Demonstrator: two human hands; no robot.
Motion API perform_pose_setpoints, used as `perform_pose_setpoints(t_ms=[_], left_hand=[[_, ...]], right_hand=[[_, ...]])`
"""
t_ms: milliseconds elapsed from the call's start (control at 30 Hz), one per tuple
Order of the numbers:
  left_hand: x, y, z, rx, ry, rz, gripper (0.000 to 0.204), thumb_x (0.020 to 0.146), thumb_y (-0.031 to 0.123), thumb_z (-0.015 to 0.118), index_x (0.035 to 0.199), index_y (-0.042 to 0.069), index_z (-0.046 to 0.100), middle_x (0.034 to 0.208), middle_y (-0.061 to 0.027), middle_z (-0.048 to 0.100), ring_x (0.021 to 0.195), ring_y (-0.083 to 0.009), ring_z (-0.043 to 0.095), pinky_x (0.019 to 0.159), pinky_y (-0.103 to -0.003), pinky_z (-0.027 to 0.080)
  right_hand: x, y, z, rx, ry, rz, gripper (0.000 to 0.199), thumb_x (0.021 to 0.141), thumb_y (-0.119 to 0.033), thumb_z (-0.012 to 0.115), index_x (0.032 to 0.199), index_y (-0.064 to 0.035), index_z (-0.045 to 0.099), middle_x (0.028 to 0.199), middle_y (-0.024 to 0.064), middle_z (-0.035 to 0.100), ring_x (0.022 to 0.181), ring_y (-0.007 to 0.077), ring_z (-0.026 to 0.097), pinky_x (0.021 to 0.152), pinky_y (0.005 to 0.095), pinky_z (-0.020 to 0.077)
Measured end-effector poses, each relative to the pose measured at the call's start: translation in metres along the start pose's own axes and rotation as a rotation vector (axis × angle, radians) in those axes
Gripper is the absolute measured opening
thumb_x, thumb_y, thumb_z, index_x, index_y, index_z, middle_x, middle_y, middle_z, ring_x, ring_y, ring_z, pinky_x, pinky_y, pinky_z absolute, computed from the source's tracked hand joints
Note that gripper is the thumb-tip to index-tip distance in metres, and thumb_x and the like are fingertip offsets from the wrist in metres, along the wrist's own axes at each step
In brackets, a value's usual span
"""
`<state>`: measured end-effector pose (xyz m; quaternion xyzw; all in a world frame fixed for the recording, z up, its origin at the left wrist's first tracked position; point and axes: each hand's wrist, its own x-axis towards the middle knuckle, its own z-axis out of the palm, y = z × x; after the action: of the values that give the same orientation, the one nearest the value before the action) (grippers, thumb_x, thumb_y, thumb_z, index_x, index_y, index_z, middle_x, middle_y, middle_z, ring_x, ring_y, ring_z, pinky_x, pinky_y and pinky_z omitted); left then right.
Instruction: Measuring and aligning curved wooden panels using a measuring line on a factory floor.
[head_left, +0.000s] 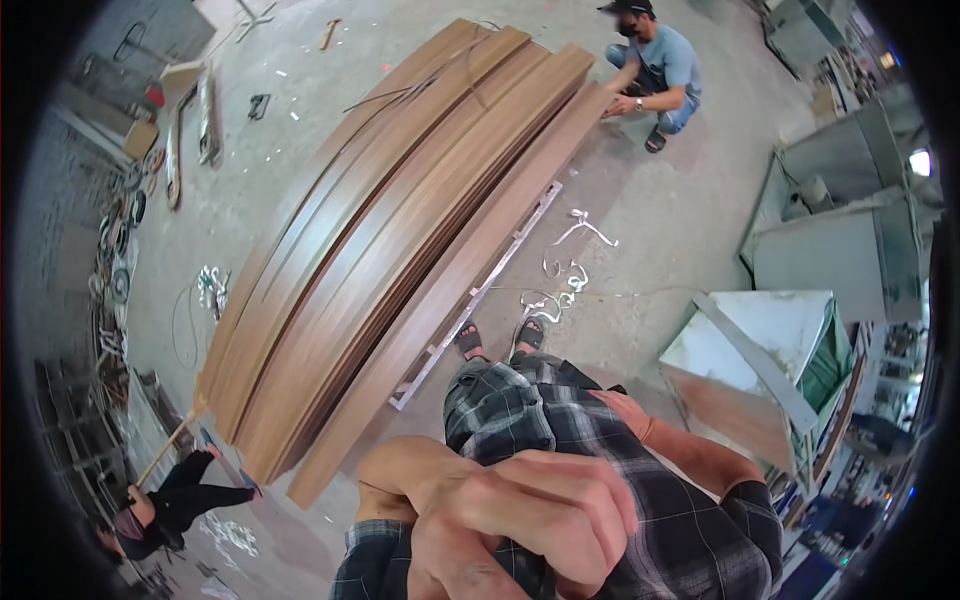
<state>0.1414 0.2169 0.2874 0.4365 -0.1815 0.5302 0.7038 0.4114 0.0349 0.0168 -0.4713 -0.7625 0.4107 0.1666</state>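
Several long brown boards (340, 270) lie stacked on the floor (640, 210), running from the lower left to the upper right, just beyond the wearer's feet. They have a smooth, wood-like finish with fine lengthwise grain, warm tan on the upper faces and darker in the long gaps between rows. A pale sheen sits on the left part, and the long edges look bowed in this wide view. Thin edges show in layers along the near side, where one pinkish-brown board (450, 290) lies nearest the wearer. Dark straps (380, 98) lie loose across the far part, and a white frame (527, 230) shows along the near edge.

The left hand (535, 510) is raised close to the camera, well apart from the boards, its fingers curled inward; whether they hold anything cannot be told. The right hand (622, 408) is against the plaid clothing (690, 520) at the wearer's side, its fingers too hidden to judge.

At the far end, a crouching person in a blue shirt (672, 65) has hands at the near board's tip. At the lower left, another person in dark clothes (165, 510) holds a pole (178, 434). White scraps (545, 302) lie between the frame and a crate (735, 405).
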Motion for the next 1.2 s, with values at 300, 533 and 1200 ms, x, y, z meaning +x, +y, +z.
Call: perform_pose_setpoints(t_ms=[300,533,1200], left_hand=[[0.015,-0.024,-0.008,-0.112,-0.213,-0.059,0.035,0.086,0.046,0.056,0.093,0.014,0.068,0.082,-0.0037,0.052,0.075,-0.0184,0.054,0.074,-0.036,0.042],[0.017,-0.031,-0.006,-0.157,-0.245,-0.083,0.035,0.083,0.045,0.06,0.093,0.012,0.067,0.08,-0.0036,0.052,0.074,-0.0183,0.053,0.076,-0.038,0.042],[0.01,-0.019,0.005,-0.066,-0.206,-0.091,0.028,0.086,0.04,0.058,0.094,0.015,0.068,0.07,-0.0008,0.051,0.069,-0.0164,0.051,0.077,-0.038,0.042]], right_hand=[[-0.011,-0.003,0.017,-0.116,0.117,-0.078,0.059,0.077,-0.031,0.057,0.126,0.0001,0.044,0.128,0.0169,0.048,0.108,0.0303,0.052,0.089,0.0361,0.042],[-0.011,-0.006,0.019,-0.085,0.15,-0.066,0.058,0.077,-0.03,0.057,0.124,0.0003,0.045,0.127,0.0158,0.049,0.106,0.03,0.053,0.088,0.036,0.0426],[-0.005,0.004,0.008,-0.029,0.043,-0.034,0.062,0.077,-0.032,0.058,0.129,-0.0018,0.042,0.127,0.014,0.049,0.109,0.0277,0.052,0.093,0.0355,0.0395]])
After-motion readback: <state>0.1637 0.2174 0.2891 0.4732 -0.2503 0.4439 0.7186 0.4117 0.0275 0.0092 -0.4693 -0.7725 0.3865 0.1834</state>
